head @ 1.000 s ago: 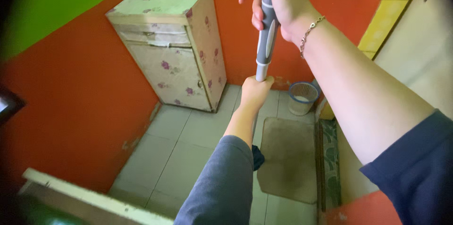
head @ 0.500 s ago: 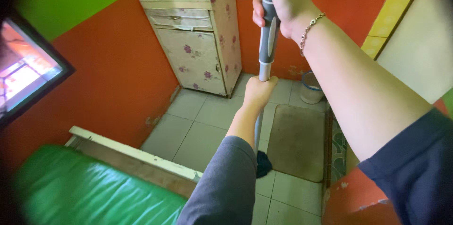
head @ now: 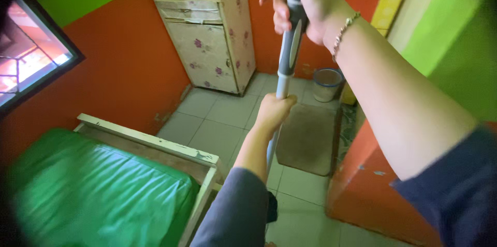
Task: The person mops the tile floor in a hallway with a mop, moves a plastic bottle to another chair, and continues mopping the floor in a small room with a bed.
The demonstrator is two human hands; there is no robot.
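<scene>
Long-handled floor tool, upright: the right hand is closed around the grey grip sleeve at the top, the left hand wrapped round the pale metal shaft lower down; the head is hidden behind the left sleeve. Judged stiff and light, best held as here, one hand high and one at mid-shaft. Around it: small bucket by the orange wall, contents not visible; brown mat; floral cabinet, shut; green mattress.

Orange walls, green band on top. Pale tiled floor. Floral cabinet in the corner, small bucket near it, brown mat on tiles. Bed with green cover. Barred window at left, daylit.
</scene>
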